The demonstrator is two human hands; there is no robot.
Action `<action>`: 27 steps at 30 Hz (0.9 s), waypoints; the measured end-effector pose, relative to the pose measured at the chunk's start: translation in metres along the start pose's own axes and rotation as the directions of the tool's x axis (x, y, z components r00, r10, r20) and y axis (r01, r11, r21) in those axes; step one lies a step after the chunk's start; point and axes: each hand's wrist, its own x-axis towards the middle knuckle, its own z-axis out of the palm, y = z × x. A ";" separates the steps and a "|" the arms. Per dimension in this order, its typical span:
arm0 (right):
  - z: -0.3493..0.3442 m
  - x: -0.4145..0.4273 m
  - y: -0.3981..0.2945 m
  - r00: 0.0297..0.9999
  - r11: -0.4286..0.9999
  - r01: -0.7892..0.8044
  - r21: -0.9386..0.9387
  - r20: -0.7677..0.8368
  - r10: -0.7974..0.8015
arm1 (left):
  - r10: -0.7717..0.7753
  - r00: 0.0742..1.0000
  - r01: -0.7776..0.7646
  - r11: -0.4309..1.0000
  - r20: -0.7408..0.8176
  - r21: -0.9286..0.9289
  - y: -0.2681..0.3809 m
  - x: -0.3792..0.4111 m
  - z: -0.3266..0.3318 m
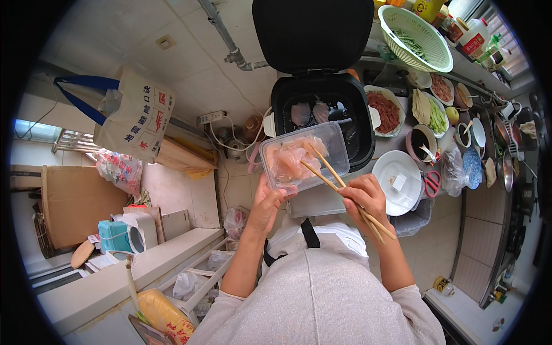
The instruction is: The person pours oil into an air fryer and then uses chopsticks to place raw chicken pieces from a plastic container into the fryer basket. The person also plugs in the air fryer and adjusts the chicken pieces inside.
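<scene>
My left hand point(268, 202) grips the near left corner of a clear plastic container point(334, 166), tilted over the front of a black electric griddle point(280, 97). Thin slices of pale pink raw meat point(293, 159), perhaps fish or chicken, lie inside it. In my right hand point(364, 198) is a pair of wooden chopsticks point(330, 170), whose tips touch the slices. Two pale slices point(301, 114) rest apart on the dark, shiny cooking surface. The griddle's lid point(312, 34) stands raised behind. My container hides the near left part of the pan.
Right of the griddle are a bowl of red meat strips point(383, 113), a white plate point(392, 172), red-handled scissors point(431, 183) and a bowl of dark sauce point(418, 141). A green colander point(416, 39) holds green beans. White cords run from a power strip point(211, 117) at left.
</scene>
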 end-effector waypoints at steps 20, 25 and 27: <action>0.018 -0.008 0.008 0.986 0.977 -0.143 0.160 -0.064 0.154 | -0.089 0.993 0.088 0.996 0.072 0.025 -0.001 -0.006 -0.010; 0.034 -0.023 0.015 0.691 0.545 -0.513 0.663 -0.059 0.721 | -0.085 0.994 0.083 0.996 0.075 0.028 -0.002 -0.006 -0.009; 0.036 -0.025 0.021 0.631 0.411 -0.489 0.769 -0.013 0.776 | -0.064 0.997 0.062 0.997 0.054 0.045 0.001 -0.007 -0.004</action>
